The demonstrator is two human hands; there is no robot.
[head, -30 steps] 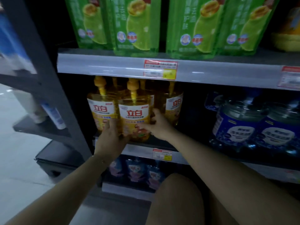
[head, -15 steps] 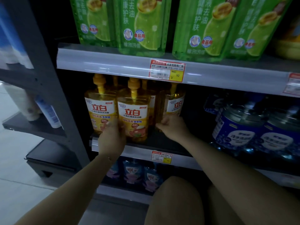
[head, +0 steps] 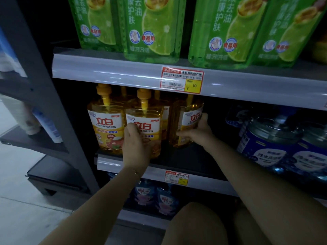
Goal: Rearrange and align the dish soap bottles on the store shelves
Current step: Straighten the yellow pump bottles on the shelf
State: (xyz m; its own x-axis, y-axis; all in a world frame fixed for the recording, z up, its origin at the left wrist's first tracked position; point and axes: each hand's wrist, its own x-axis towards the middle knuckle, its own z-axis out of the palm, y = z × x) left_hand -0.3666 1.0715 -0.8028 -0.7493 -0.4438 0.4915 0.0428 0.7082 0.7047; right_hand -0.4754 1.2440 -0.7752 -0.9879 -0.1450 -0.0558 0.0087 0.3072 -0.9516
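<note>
Several yellow dish soap bottles with pump tops stand on the middle shelf (head: 187, 161). My left hand (head: 136, 145) grips the lower front of the middle front bottle (head: 146, 121), which stands beside the leftmost front bottle (head: 106, 121). My right hand (head: 198, 131) holds a third bottle (head: 187, 117) further right and deeper in, thumb on its right side, fingers under its label. That bottle stands turned, its label facing right. More yellow bottles are partly hidden behind the front row.
Green soap bottles (head: 152, 27) line the shelf above, behind a price tag (head: 182, 80). Large blue jugs (head: 276, 138) fill the middle shelf's right side. Blue refill pouches (head: 154, 195) sit below. A grey upright post (head: 35, 73) bounds the left. My knee (head: 196, 225) is low in view.
My right hand left the middle bottle's side, reached right and took hold of the turned rear bottle. My left hand shifted onto the middle bottle's front. The view moved closer.
</note>
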